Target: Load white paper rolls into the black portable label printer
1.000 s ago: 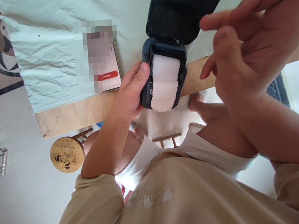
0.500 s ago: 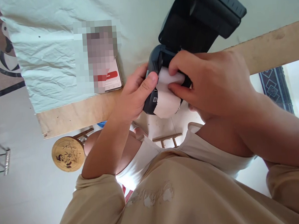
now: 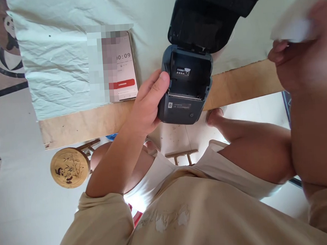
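Floor: pale, stretching out wide!
Stool: round, wooden, panda-decorated!
Table: bare wood peeking past wrinkled mint cloth!

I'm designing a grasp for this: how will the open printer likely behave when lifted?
The printer is probably rigid, given its hard-looking moulded shell. Its lid may swing, being hinged open at one edge. It might feel lid-heavy, since the bulky lid reaches well beyond the body.

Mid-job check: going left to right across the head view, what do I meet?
Panda design, round stool, phone, left hand, open printer, right hand holding a blurred white roll.
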`<state>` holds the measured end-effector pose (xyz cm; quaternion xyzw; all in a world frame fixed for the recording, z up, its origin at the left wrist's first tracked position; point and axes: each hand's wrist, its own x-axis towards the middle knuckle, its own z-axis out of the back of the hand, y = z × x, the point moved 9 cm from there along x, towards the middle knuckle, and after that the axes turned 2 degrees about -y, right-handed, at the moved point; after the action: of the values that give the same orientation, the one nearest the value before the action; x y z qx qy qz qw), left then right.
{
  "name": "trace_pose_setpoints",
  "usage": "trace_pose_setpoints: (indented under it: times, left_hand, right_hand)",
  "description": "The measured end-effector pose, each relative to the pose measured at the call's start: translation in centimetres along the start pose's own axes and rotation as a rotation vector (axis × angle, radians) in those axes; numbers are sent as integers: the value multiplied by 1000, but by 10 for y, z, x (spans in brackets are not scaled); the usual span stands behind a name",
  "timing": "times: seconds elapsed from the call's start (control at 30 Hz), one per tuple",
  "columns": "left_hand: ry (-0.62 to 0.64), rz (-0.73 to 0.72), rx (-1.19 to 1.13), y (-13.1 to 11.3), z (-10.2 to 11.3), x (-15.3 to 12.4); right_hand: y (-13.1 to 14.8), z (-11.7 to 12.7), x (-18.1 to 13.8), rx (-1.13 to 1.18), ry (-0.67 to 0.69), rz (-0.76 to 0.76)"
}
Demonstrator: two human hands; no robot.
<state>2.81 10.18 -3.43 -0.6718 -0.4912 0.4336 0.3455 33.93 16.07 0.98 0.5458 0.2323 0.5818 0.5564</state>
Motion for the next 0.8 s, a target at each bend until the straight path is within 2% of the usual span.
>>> trace_pose_setpoints:
  times: [0.1, 0.23, 0.37, 0.43, 0.5, 0.6, 0.63, 0.67, 0.7, 0.73, 0.77, 0.8]
  left_hand:
    - [-24, -9, -40, 4, 3, 3]
    - [-6, 1, -55, 6, 2, 4]
    - [-7, -21, -57, 4, 2, 4]
    - [-5, -29, -67, 3, 2, 4]
    - [-12, -43, -75, 2, 2, 3]
    - [-19, -55, -72, 2, 2, 3]
    - [-21, -59, -68, 1, 2, 2]
    - [-24, -68, -65, 0, 2, 2]
    - [-24, -75, -60, -2, 2, 2]
    - [-26, -82, -55, -3, 2, 1]
    - [-30, -86, -48, -5, 2, 1]
    - [-34, -82, -37, -5, 2, 1]
  right_hand:
    - [-7, -1, 1, -26, -64, 56]
    - [7, -1, 2, -193, -65, 125]
    - [-1, 0, 9, -496, -59, 36]
    - [-1, -1, 10, -543, -30, 24]
    - [16, -2, 5, -539, -34, 115]
    - [61, -7, -15, -394, -76, 330]
    - [73, -15, -23, -318, -46, 373]
    - [82, -32, -30, -303, 41, 405]
    - [85, -48, -35, -320, 109, 384]
    - [91, -62, -40, -357, 118, 405]
    - [91, -77, -43, -412, 146, 398]
    - [83, -91, -41, -471, 175, 312]
